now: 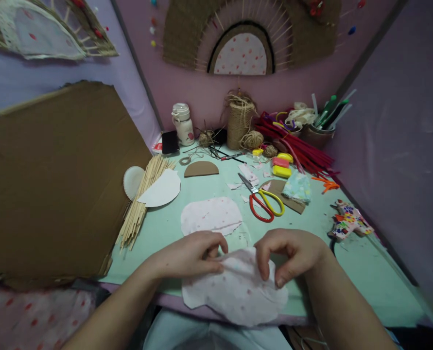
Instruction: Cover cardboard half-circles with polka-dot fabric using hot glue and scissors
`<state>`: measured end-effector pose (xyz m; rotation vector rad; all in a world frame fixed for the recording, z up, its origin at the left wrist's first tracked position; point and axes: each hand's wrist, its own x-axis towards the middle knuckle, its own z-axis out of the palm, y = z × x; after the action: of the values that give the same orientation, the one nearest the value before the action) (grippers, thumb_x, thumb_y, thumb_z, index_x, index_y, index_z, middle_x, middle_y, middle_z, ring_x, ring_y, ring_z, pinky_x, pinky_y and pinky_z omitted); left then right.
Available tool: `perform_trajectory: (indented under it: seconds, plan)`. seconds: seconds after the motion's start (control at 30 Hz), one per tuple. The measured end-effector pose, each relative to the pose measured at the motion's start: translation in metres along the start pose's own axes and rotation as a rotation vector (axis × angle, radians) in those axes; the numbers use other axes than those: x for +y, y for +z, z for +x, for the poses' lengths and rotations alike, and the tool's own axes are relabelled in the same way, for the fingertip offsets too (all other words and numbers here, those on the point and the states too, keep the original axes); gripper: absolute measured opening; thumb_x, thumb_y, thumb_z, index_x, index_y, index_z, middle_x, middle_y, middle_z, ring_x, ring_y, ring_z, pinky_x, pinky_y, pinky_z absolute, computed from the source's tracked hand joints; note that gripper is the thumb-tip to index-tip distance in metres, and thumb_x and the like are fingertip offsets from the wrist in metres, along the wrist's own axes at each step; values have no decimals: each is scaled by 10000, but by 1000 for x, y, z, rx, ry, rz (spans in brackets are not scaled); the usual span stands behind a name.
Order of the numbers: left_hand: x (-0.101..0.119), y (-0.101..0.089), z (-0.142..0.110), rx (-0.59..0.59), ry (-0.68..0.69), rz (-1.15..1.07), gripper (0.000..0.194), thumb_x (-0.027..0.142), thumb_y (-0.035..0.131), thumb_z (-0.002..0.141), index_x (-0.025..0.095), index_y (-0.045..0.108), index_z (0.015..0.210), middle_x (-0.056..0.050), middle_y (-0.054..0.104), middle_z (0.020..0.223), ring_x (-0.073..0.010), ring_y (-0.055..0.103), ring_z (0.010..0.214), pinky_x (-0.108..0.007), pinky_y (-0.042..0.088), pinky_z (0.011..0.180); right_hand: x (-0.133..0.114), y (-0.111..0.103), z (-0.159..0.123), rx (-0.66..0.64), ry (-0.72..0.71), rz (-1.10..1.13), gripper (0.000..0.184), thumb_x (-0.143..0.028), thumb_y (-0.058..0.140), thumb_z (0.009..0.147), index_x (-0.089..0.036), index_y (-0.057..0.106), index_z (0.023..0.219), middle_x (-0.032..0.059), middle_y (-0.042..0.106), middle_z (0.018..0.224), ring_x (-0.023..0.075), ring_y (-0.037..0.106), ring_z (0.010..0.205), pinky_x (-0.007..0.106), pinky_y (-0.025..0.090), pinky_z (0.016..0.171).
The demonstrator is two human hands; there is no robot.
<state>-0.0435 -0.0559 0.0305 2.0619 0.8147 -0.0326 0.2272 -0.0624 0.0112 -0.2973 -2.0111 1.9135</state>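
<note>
Both hands hold a rounded piece of pale pink spotted fabric [238,294] at the near edge of the mint green table [165,228]. My left hand [190,255] pinches its upper left edge with curled fingers. My right hand [289,253] pinches its upper right edge, thumb and forefinger pressed on the cloth. A second, similar pink fabric piece [211,215] lies flat just beyond the hands.
Red and yellow scissors [262,199] lie right of centre. A bundle of wooden sticks [143,199], a white half-round card [161,189] and a large cardboard sheet [56,180] are on the left. Twine spools [240,121], red pipe cleaners [296,143] and a patterned glue gun [347,221] are further back and right.
</note>
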Motion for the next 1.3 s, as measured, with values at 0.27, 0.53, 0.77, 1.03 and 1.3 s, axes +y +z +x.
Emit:
perform_trajectory:
  seconds: [0.27, 0.53, 0.77, 1.03, 1.3]
  plan:
    - [-44, -28, 9, 483, -334, 255, 231, 311, 540, 821, 185, 596, 1006, -59, 636, 957, -209, 576, 858, -297, 398, 712, 13, 2, 14, 173, 543, -442, 123, -256, 670, 784, -165, 662, 866, -12, 595, 737, 121, 511, 667, 199, 376, 569]
    - [-66, -44, 46, 567, -373, 382, 82, 272, 582, 775, 208, 625, 747, -55, 656, 747, -230, 609, 729, -316, 428, 667, 16, 4, 20, 233, 580, -485, 111, -213, 697, 754, -194, 668, 859, -13, 603, 731, 135, 522, 669, 212, 359, 558]
    - [-51, -100, 61, 964, -423, 458, 579, 325, 626, 787, 98, 471, 1298, -217, 501, 1315, -349, 455, 1237, -440, 383, 974, 18, 2, 20, 255, 578, -516, 104, -234, 690, 766, -192, 666, 858, -12, 603, 732, 134, 522, 666, 209, 348, 545]
    - [-32, 12, -21, 398, -466, 442, 300, 340, 657, 786, 157, 595, 1015, -121, 634, 999, -302, 574, 960, -383, 411, 798, 21, 4, 19, 319, 559, -565, 85, -265, 661, 798, -183, 647, 817, -5, 609, 722, 129, 512, 634, 217, 321, 530]
    - [-39, 13, -18, 396, -431, 332, 145, 252, 498, 884, 213, 528, 748, -45, 624, 798, -231, 575, 789, -337, 387, 695, 22, 5, 24, 423, 536, -659, 121, -266, 617, 827, -186, 641, 739, -5, 601, 669, 134, 510, 608, 232, 327, 534]
